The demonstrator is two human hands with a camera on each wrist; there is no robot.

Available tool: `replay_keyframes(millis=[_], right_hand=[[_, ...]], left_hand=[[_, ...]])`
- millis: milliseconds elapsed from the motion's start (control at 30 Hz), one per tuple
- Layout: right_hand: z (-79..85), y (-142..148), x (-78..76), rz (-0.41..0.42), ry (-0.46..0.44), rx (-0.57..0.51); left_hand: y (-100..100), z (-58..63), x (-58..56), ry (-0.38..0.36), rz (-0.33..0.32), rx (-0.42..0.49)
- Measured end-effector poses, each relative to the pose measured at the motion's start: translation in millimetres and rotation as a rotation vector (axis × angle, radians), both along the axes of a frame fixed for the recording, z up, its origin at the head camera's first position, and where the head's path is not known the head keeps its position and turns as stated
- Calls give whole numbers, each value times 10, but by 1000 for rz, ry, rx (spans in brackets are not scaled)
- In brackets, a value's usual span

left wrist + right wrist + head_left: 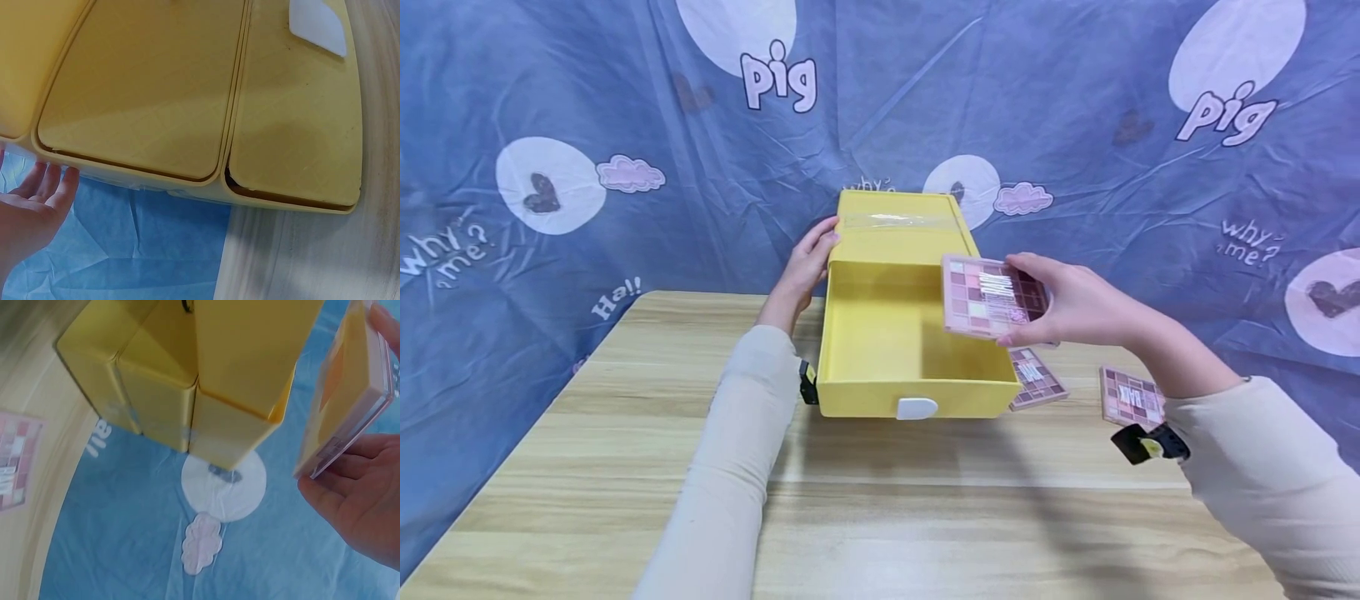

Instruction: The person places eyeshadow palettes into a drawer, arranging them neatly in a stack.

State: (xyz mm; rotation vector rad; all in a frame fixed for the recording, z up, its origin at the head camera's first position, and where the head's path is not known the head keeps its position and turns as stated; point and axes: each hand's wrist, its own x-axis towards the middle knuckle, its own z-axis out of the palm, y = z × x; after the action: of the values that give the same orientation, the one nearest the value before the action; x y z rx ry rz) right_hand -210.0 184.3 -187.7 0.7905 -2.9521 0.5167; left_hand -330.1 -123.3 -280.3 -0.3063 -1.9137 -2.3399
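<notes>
My right hand grips an eyeshadow palette with a clear printed lid, thumb and fingers on opposite edges. It is held tilted over the right side of a pulled-out yellow drawer, whose front has a white tab. In the right wrist view, the palette shows its edge and back beside the drawer. My left hand rests against the left side of the yellow drawer cabinet. The left wrist view shows the fingers of that hand extended, touching the cabinet's side near its front edge.
Two similar palettes lie on the wooden table to the right: one palette beside the cabinet, another palette farther right, partly behind the right forearm. A blue printed cloth hangs behind. Strips of clear tape cross the cabinet top.
</notes>
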Motion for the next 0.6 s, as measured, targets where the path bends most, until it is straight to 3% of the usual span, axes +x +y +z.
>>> replay_keyframes(millis=[600], right_hand=[[-129,-476,-47,114,0,-5]], left_hand=[[-3,6,22,-7,8,1]])
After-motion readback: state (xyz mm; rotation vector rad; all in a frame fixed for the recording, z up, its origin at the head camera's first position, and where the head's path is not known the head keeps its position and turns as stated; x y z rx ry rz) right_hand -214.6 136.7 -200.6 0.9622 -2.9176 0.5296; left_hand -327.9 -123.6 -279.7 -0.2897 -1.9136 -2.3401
